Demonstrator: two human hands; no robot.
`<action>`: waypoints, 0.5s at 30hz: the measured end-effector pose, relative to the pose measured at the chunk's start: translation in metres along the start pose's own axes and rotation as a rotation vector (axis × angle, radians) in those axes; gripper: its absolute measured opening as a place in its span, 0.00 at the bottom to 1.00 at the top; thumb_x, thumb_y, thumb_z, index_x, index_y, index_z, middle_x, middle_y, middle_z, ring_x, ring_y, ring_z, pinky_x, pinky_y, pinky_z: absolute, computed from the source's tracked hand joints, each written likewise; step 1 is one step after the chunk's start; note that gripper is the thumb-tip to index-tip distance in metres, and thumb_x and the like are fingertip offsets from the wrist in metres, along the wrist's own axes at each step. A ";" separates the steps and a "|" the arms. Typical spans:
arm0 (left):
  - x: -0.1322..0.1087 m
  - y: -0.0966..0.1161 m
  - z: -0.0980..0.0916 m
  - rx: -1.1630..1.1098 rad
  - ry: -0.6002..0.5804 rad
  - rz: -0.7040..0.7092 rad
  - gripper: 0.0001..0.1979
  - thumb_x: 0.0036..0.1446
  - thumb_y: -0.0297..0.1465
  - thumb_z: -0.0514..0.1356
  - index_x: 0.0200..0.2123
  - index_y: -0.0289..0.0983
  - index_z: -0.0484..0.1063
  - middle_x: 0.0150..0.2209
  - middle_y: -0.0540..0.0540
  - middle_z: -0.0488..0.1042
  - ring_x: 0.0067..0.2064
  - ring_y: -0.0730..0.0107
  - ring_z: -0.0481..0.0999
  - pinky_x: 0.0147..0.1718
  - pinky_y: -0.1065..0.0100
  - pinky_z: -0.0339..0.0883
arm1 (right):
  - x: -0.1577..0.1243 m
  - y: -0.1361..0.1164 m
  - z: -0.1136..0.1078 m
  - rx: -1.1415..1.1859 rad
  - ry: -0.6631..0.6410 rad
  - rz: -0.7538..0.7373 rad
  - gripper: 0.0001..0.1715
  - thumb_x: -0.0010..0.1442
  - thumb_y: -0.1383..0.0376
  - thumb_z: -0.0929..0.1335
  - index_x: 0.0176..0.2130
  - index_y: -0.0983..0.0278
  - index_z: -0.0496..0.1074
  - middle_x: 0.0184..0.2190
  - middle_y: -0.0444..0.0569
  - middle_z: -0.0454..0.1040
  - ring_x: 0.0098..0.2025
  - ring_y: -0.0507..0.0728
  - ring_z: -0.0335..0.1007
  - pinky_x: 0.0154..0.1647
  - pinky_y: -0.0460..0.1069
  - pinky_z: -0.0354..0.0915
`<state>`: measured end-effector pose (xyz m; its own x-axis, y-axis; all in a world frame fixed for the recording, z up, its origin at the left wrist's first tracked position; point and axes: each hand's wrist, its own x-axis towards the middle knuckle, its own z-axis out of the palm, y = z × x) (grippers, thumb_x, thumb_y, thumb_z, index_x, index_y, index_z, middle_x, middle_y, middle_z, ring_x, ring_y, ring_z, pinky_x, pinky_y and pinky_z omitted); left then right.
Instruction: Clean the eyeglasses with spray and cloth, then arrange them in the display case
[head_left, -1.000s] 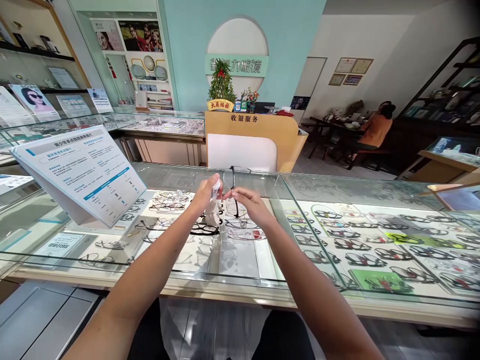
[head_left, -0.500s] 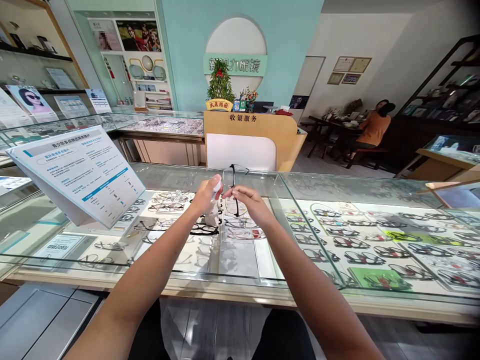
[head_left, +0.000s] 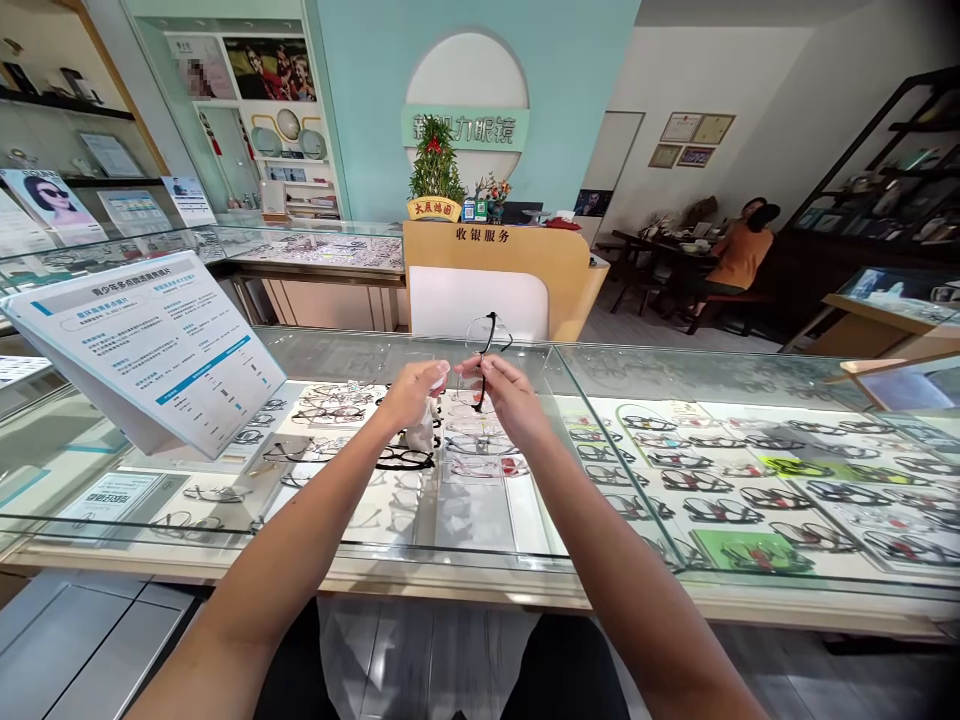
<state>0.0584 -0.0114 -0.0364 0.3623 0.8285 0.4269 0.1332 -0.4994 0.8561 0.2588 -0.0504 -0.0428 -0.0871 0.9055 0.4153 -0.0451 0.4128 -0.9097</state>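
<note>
My right hand [head_left: 510, 395] pinches a pair of black-framed eyeglasses [head_left: 486, 345], held on edge above the glass counter with clear lenses. Just to its left, my left hand [head_left: 411, 395] is closed around a small, whitish, bottle-like thing [head_left: 441, 376], mostly hidden by the fingers. A crumpled pale cloth [head_left: 422, 428] hangs below that hand. The two hands are close together but apart. Under them, inside the glass case, lie rows of eyeglasses [head_left: 405, 457] on white trays.
A tilted display card [head_left: 157, 350] stands on the glass counter [head_left: 352, 345] at left. More frames [head_left: 724, 510] fill the case at right. Behind are a wooden cash desk [head_left: 570, 275] with a plant [head_left: 436, 170], and a person in orange [head_left: 741, 255] seated at a table.
The eyeglasses have moved slightly right and upward and turned in my right hand. My left hand has rotated a little, so less of the bottle-like thing shows. The view has shifted slightly.
</note>
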 end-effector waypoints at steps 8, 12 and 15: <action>0.022 -0.041 -0.051 0.233 0.478 -0.266 0.06 0.69 0.36 0.56 0.44 0.42 0.69 0.43 0.47 0.77 0.44 0.60 0.74 0.45 0.62 0.66 | 0.000 0.000 -0.001 0.066 0.027 0.034 0.23 0.68 0.41 0.72 0.43 0.56 0.81 0.48 0.51 0.87 0.51 0.62 0.78 0.43 0.54 0.71; 0.024 -0.054 -0.068 0.451 0.557 -0.288 0.06 0.69 0.34 0.58 0.47 0.41 0.70 0.54 0.39 0.76 0.56 0.56 0.76 0.57 0.59 0.70 | 0.000 0.000 0.000 0.096 0.031 0.044 0.23 0.67 0.40 0.74 0.41 0.55 0.82 0.46 0.49 0.86 0.50 0.62 0.76 0.48 0.54 0.70; 0.022 -0.057 -0.070 0.572 0.510 -0.287 0.07 0.68 0.33 0.61 0.48 0.40 0.74 0.54 0.38 0.79 0.57 0.54 0.78 0.59 0.58 0.70 | 0.000 -0.001 0.001 0.108 0.034 0.048 0.24 0.65 0.39 0.75 0.40 0.55 0.83 0.45 0.48 0.86 0.49 0.62 0.75 0.49 0.55 0.69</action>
<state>-0.0055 0.0533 -0.0556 -0.2039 0.8882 0.4117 0.6572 -0.1875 0.7300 0.2583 -0.0512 -0.0421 -0.0583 0.9276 0.3691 -0.1486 0.3575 -0.9220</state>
